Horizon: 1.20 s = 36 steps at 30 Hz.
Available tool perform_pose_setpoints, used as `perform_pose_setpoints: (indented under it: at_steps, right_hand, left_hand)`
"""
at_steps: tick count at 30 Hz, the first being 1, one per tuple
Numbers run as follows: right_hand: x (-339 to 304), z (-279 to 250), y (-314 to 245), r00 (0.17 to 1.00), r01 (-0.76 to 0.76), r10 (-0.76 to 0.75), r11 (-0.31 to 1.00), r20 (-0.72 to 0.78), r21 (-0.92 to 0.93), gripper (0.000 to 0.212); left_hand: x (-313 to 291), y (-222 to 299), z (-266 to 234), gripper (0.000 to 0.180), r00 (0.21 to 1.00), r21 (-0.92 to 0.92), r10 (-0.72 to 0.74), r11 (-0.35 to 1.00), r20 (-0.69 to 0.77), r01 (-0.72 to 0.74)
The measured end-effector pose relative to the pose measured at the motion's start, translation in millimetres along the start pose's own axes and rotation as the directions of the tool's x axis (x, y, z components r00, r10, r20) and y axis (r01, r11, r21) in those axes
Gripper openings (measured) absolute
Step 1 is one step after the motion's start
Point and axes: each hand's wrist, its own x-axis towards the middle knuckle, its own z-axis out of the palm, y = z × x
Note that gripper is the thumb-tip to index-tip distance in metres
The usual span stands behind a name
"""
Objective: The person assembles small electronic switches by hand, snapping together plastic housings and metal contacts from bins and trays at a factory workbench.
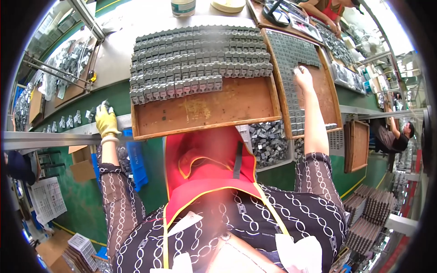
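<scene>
My left hand (107,122), in a yellow glove, is over the green belt at the left, its fingers closed on a small grey metal part (105,103). A spaced row of similar parts (69,121) sits on the belt beside it. My right hand (304,79), bare, reaches over the right wooden tray (337,102) with its fingers pinched at the edge of the packed small grey blocks (291,50). What lies between those fingertips is hidden. In front of me, a larger wooden tray (209,123) holds tight rows of grey metal parts (200,59) along its far side.
Beneath the trays stands a white bin (271,144) of loose grey parts. A white tub (183,8) and a round lid-like disc (227,5) are at the back. Another person (327,12) works at the far right. Wooden trays (357,145) stand on edge at right.
</scene>
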Motion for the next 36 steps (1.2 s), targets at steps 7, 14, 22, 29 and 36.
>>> perform_pose_setpoints:
  at_steps: [7, 14, 22, 29, 36]
  right_hand:
    - [22.7, 21.2, 16.5, 0.999, -0.033, 0.036, 0.971, 0.005, -0.237, 0.042]
    - [-20.1, -26.2, -10.1, 0.941, -0.331, 0.274, 0.868, 0.199, 0.371, 0.030]
    - [-125.7, -36.9, -148.2, 0.897, -0.327, -0.038, 0.611, 0.439, 0.721, 0.019]
    - [-275.6, 28.4, -227.1, 0.674, -0.460, -0.373, 0.464, 0.638, 0.757, 0.032]
    - [-312.4, 48.1, -212.6, 0.600, -0.541, -0.340, 0.494, 0.724, 0.680, 0.032]
  left_hand:
    - [4.2, 4.7, 10.3, 0.039, 0.998, -0.060, -0.033, 0.998, -0.045, 0.030]
    - [0.0, -35.3, -30.0, 0.031, 0.769, -0.803, -0.257, -0.314, 0.585, 0.506]
    - [-36.6, 116.1, -91.8, 0.023, 0.714, -0.322, 0.669, -0.642, 0.208, 0.695]
    - [-139.0, 221.6, -117.3, 0.034, 0.287, -0.207, 0.662, -0.199, 0.692, 0.958]
    - [-170.6, 219.7, -117.4, 0.040, 0.223, -0.239, 0.536, -0.041, 0.814, 0.970]
